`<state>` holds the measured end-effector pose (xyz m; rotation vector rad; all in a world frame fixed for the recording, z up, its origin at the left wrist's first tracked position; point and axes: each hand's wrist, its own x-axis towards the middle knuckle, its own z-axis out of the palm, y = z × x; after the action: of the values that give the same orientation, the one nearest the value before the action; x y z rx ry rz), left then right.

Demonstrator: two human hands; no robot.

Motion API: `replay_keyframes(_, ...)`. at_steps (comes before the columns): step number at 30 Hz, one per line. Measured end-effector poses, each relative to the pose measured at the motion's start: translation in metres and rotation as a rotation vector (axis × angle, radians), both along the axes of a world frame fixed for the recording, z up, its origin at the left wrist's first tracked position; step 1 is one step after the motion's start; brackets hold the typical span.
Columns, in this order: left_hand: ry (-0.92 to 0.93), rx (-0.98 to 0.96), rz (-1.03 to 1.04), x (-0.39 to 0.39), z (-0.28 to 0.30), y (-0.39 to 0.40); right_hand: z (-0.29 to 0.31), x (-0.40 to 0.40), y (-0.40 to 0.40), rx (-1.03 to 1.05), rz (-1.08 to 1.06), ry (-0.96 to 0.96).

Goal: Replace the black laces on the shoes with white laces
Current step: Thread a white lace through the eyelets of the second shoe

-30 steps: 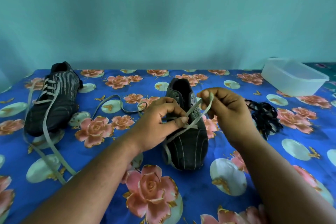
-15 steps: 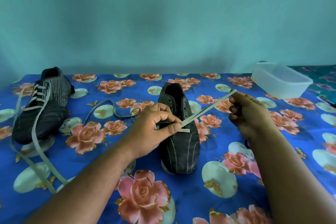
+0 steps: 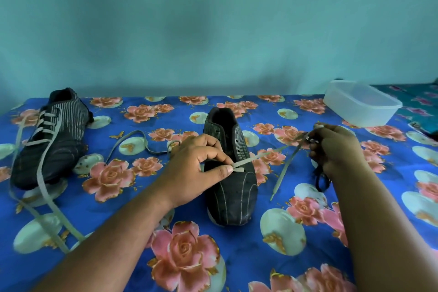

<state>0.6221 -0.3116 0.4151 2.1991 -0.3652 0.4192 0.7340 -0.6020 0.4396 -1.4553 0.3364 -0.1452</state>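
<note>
The left hand (image 3: 194, 168) pinches a white lace (image 3: 246, 161) between thumb and forefinger, right at the lowest eyelets of a black football boot (image 3: 231, 187); its other fingers are curled. From that grip the lace runs taut up and to the right to the right hand (image 3: 336, 149), whose fingers are curled round it, holding it off the surface. A loose end of the lace hangs down from the right hand and its tip touches the cloth beside the boot. The other end trails left from the boot in a loop across the cloth. The boot sits in the middle, toe toward the viewer, its upper eyelets bare.

A bit of black lace (image 3: 321, 179) shows beneath the right wrist. Well to the left lies a second black boot (image 3: 51, 142), already threaded with a white lace whose long ends (image 3: 45, 187) trail toward the viewer. Everything rests on a blue cloth with pink roses (image 3: 184, 256). A clear plastic tub (image 3: 360, 104) stands at the far right.
</note>
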Motion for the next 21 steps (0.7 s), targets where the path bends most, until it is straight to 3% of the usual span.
replay_keyframes(3, 0.047, -0.073, -0.022, -0.001, 0.001, -0.003, -0.001, -0.001, 0.005, -0.072, 0.071, 0.001)
replay_keyframes(5, 0.020, -0.042, -0.005, -0.001, -0.001, -0.005, -0.005, -0.001, 0.009, -0.414, 0.071, -0.057)
replay_keyframes(7, 0.003, 0.015, 0.021, 0.001, -0.003, -0.007, -0.003, -0.011, 0.021, -0.748, 0.089, -0.337)
replay_keyframes(10, 0.001, 0.023, 0.066, 0.002, -0.004, -0.010, 0.003, -0.038, 0.045, -0.807, 0.484, -0.813)
replay_keyframes(13, -0.003, 0.042, 0.083, 0.003, -0.003, -0.011, -0.003, -0.047, 0.066, -1.009, 0.708, -0.948)
replay_keyframes(17, 0.001, 0.056, 0.087, 0.003, -0.003, -0.011, -0.008, -0.044, 0.069, -1.012, 0.702, -1.022)
replay_keyframes(21, -0.079, 0.091, 0.092, -0.001, 0.001, -0.011, -0.006, -0.043, 0.062, -0.881, 0.823, -0.920)
